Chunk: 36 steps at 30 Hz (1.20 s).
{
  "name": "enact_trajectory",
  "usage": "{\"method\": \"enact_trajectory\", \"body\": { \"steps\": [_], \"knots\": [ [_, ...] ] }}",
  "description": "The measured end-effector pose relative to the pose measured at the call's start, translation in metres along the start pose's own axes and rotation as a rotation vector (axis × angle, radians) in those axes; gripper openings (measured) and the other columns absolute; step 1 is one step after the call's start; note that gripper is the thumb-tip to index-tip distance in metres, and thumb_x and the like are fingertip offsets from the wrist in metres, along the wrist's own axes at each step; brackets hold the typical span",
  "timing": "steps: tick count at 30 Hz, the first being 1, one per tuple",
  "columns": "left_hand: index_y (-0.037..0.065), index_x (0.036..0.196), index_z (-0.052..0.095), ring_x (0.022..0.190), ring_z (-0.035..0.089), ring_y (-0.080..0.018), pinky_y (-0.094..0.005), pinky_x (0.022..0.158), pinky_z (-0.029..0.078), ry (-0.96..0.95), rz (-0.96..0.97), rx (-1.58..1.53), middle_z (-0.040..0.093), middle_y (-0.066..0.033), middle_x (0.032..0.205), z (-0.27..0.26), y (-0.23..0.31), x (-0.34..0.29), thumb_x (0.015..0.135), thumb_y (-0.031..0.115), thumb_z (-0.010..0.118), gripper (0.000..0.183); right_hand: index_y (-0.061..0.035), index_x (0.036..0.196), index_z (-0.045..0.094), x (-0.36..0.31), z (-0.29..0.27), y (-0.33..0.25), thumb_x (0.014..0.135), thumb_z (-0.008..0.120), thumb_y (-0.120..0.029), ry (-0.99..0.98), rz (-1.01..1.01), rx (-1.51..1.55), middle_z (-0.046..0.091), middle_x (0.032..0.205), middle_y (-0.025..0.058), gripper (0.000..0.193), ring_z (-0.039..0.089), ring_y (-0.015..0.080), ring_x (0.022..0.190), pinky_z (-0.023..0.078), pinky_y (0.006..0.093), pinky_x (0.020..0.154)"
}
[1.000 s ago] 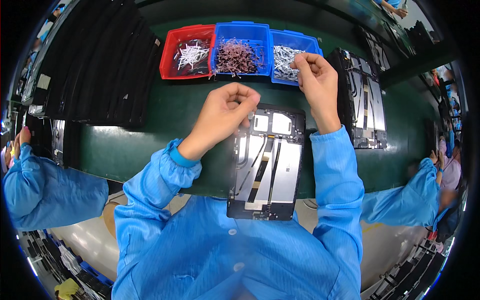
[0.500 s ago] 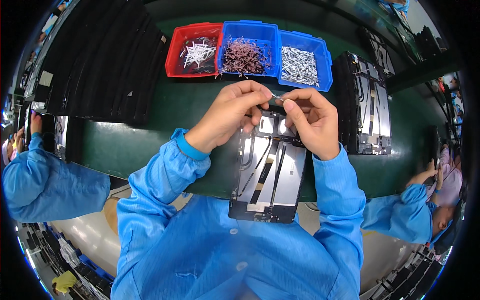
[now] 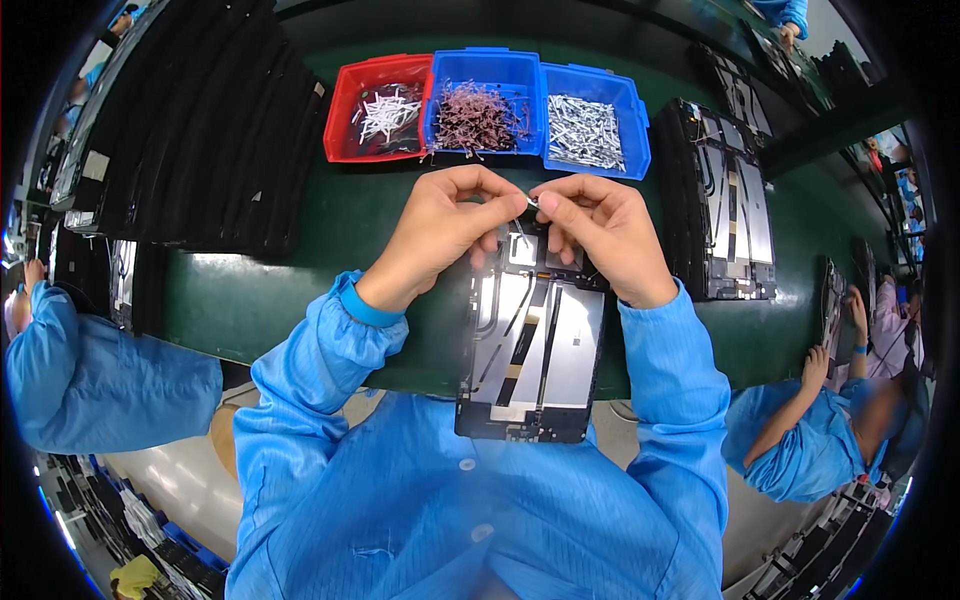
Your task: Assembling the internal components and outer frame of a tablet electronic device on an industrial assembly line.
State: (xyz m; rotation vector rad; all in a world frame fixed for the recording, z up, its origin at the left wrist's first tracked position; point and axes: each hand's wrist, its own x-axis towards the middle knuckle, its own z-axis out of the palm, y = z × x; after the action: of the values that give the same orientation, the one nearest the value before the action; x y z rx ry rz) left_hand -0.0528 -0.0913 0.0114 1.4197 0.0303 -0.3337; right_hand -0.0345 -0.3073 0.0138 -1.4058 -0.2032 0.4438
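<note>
Just above the top end of a flat rectangular device panel of black and silver metal (image 3: 535, 350), which is lying lengthwise on the dark green tabletop (image 3: 290, 290), the person's two bare hands are meeting. The left hand (image 3: 440, 232) is coming in from the left of the panel, its thumb and fingers closing together on a tiny silvery part (image 3: 531, 204). The right hand (image 3: 598, 235) is coming in from the right, its fingertips pinching the same small part, so both hands are touching at that spot. Both forearms are wearing bright blue sleeves (image 3: 320, 350).

Beyond the panel, at the far edge of the tabletop, three open plastic bins are sitting side by side: a red bin (image 3: 345, 105) holding pale thin pieces, a blue middle bin (image 3: 480, 68) holding brownish pieces, and another blue bin (image 3: 625, 110) holding silvery pieces. To the right of the panel, a stack of similar black and silver panels (image 3: 725, 200) is resting on the tabletop. To the left of the panel, rows of black flat sheets (image 3: 190, 140) are lying overlapped. Farther right of the panel, another person in a blue sleeve (image 3: 800, 450) is working.
</note>
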Motion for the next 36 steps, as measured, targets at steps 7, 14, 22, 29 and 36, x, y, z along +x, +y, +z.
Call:
{"method": "enact_trajectory", "body": {
  "steps": [7,14,22,29,36],
  "knots": [
    [-0.003,0.102,0.074,0.058,0.06,-0.0067,-0.021,0.046,0.047,-0.035,-0.025,-0.062,0.069,-0.0057,0.08,-0.011,-0.002,-0.005,0.095,0.015,0.073,0.019,0.0037,0.103,0.072,-0.001,0.003,0.002,0.096,0.074,-0.01,-0.032,-0.033,-0.167,0.072,0.093,0.0044,0.016,0.066,0.0063,0.081,0.053,0.021,0.072],
    [-0.005,0.101,0.073,0.057,0.059,-0.007,-0.0212,0.046,0.046,-0.121,-0.114,-0.164,0.069,-0.0054,0.082,-0.018,-0.006,-0.005,0.097,0.014,0.069,0.02,-0.0001,0.099,0.072,-0.006,0.004,0.004,0.093,0.074,-0.008,-0.08,-0.186,-0.385,0.069,0.089,0.0021,0.01,0.06,0.0032,0.075,0.047,0.0196,0.063],
    [0.001,0.094,0.074,0.056,0.056,-0.0101,-0.0252,0.051,0.044,0.753,0.88,0.483,0.06,0.0,0.067,-0.071,0.006,0.038,0.097,0.015,0.071,0.015,0.0001,0.104,0.067,-0.014,0.007,0.0,0.098,0.068,-0.001,0.179,-0.523,-0.002,0.063,0.094,0.0013,0.006,0.052,0.0024,0.073,0.041,0.0193,0.061],
    [0.005,0.099,0.077,0.061,0.064,-0.0266,-0.0375,0.058,0.051,0.799,0.828,1.431,0.065,-0.0119,0.077,-0.078,0.006,0.017,0.088,0.013,0.076,0.014,-0.0008,0.1,0.066,-0.037,-0.006,0.008,0.099,0.071,-0.01,0.341,-0.254,0.129,0.064,0.076,0.0007,0.011,0.045,0.0011,0.056,0.03,0.0193,0.048],
    [0.002,0.105,0.078,0.062,0.054,-0.0182,-0.0325,0.057,0.044,0.211,0.511,1.008,0.054,-0.0078,0.074,0.004,-0.017,-0.005,0.084,0.016,0.083,0.025,0.0,0.101,0.066,-0.042,-0.017,0.019,0.099,0.07,-0.009,0.381,-0.247,0.135,0.066,0.073,0.0042,0.01,0.047,0.0029,0.054,0.034,0.0202,0.048]
  ]
}}
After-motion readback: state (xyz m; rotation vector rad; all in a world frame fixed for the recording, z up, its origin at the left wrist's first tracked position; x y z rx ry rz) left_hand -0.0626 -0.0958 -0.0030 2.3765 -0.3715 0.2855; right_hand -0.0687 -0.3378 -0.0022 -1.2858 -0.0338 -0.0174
